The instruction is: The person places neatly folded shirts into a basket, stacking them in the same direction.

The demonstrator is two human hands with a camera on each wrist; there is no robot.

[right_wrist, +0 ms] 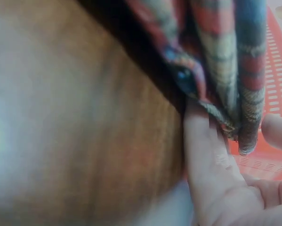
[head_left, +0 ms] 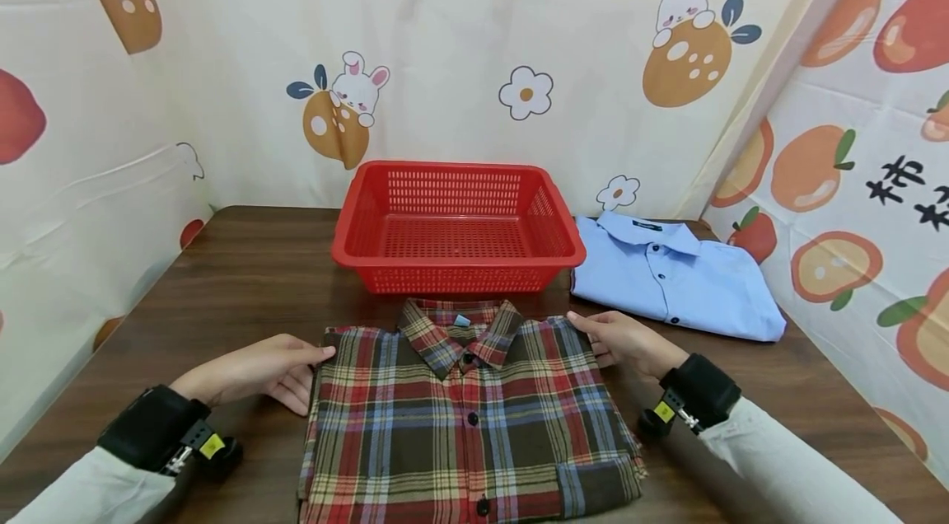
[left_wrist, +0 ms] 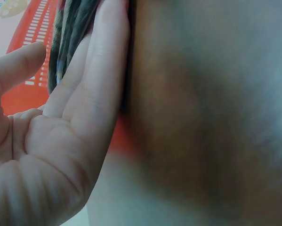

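**Plaid shirt held at both shoulders on the table**

Plaid shirt (head_left: 470, 417), folded and buttoned, lies front-up on the dark wooden table (head_left: 245, 277), at the near edge directly before the person, its collar toward the far side. The left hand (head_left: 255, 371) rests at the shirt's left shoulder, thumb on top of the cloth and the fingers down beside the folded edge; the left wrist view shows straight fingers (left_wrist: 91, 89) lying along the stacked layers, so the hand is relaxed against the cloth rather than clenched. The right hand (head_left: 623, 340) sits at the opposite shoulder, thumb on the top corner; in the right wrist view its fingers (right_wrist: 209, 155) reach under the folded edge while the thumb sits on the other side, grasping the layers.

Just beyond the collar stands a red perforated basket (head_left: 455, 219), its near wall close to the shirt. To the right of the basket lies a folded light blue shirt (head_left: 670, 277), apart from the plaid one. Printed cloth with rabbits and fruit (head_left: 519, 38) hangs behind and on both sides.
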